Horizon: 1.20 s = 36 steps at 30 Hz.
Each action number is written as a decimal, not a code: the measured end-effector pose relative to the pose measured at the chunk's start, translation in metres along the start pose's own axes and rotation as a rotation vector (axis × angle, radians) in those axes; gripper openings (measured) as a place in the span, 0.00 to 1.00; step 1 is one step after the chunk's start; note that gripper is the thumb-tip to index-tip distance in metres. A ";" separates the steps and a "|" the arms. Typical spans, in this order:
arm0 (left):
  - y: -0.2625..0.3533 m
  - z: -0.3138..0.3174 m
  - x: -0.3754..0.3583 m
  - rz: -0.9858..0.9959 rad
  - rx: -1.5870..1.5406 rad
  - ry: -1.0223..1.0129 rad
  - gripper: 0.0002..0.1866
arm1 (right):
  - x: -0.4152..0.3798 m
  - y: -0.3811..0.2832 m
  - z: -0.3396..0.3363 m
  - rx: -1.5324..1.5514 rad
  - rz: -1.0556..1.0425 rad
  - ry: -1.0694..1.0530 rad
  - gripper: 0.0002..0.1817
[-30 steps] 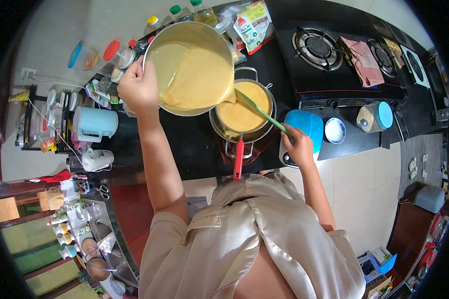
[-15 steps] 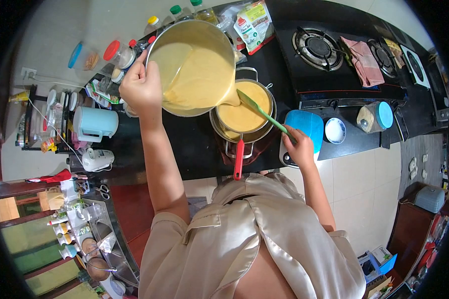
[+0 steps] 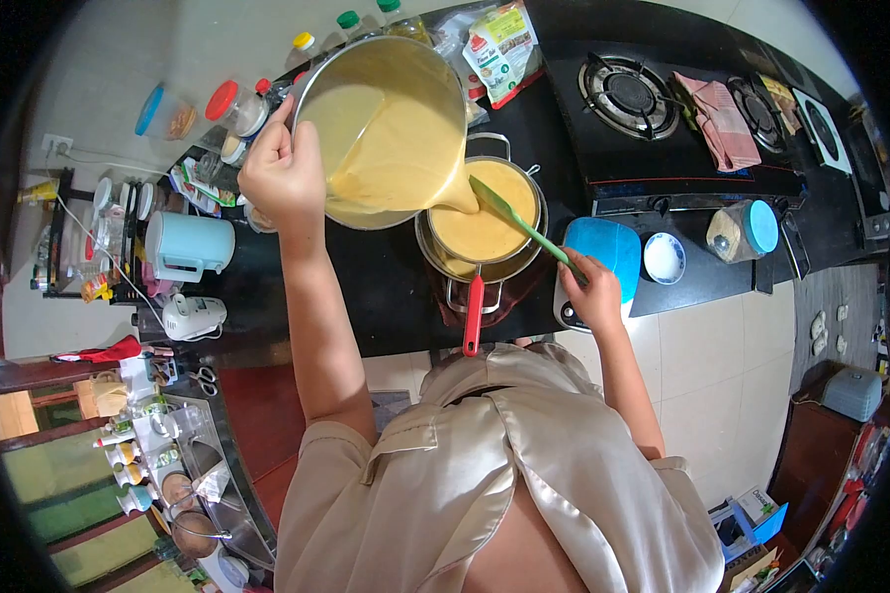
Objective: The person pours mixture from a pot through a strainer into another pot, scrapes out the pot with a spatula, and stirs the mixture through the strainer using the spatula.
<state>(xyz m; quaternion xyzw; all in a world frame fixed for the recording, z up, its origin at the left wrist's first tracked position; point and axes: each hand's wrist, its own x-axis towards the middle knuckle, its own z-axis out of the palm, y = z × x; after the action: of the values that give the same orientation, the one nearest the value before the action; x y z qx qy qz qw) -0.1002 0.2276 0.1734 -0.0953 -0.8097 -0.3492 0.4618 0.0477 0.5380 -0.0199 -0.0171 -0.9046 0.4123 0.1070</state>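
My left hand (image 3: 285,183) grips the side of a large metal pot (image 3: 351,71), which is tipped to the right. Thick yellow liquid (image 3: 450,193) streams over its rim into a red-handled strainer (image 3: 475,311) full of the same liquid. Under the strainer stands a two-handled metal pot (image 3: 509,265), with yellow liquid showing at its lower left. In my right hand (image 3: 595,292) is a green spatula (image 3: 524,227), its blade dipping into the strainer close to the stream. The strainer's mesh is hidden by the liquid.
Right of the pots are a blue kitchen scale (image 3: 603,252), a small bowl (image 3: 665,259) and a blue-lidded jar (image 3: 747,229). Behind them sits a gas stove (image 3: 687,148) with a pink cloth (image 3: 719,124). Jars, bottles and a light-blue kettle (image 3: 193,244) line the left and back.
The large pot and my left hand have shifted slightly right, and the pot is still pouring. My right hand and the spatula look nearly unmoved.
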 end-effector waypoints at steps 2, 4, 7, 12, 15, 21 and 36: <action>0.000 0.000 0.000 0.018 0.004 0.007 0.15 | 0.000 -0.001 0.000 -0.001 0.001 -0.001 0.13; 0.002 -0.001 -0.001 0.025 0.008 0.012 0.15 | 0.000 -0.001 -0.001 -0.002 0.002 -0.001 0.13; 0.004 -0.002 -0.001 0.045 0.018 0.003 0.15 | 0.000 -0.001 -0.001 -0.014 0.001 -0.003 0.13; 0.004 -0.005 -0.001 0.051 0.003 -0.014 0.15 | -0.001 0.001 0.000 0.002 -0.015 0.009 0.13; 0.010 -0.005 -0.002 0.059 -0.035 0.005 0.17 | 0.000 0.000 0.000 0.008 -0.002 0.003 0.13; 0.024 -0.005 -0.004 0.068 0.002 -0.024 0.16 | 0.000 -0.001 -0.001 0.003 0.003 -0.006 0.13; 0.028 -0.004 -0.005 0.158 0.070 -0.028 0.16 | 0.001 0.001 0.000 0.010 -0.012 0.008 0.13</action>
<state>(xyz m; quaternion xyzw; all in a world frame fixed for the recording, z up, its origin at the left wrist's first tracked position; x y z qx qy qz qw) -0.0817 0.2464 0.1836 -0.1476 -0.8176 -0.2820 0.4798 0.0469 0.5388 -0.0211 -0.0128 -0.9021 0.4162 0.1131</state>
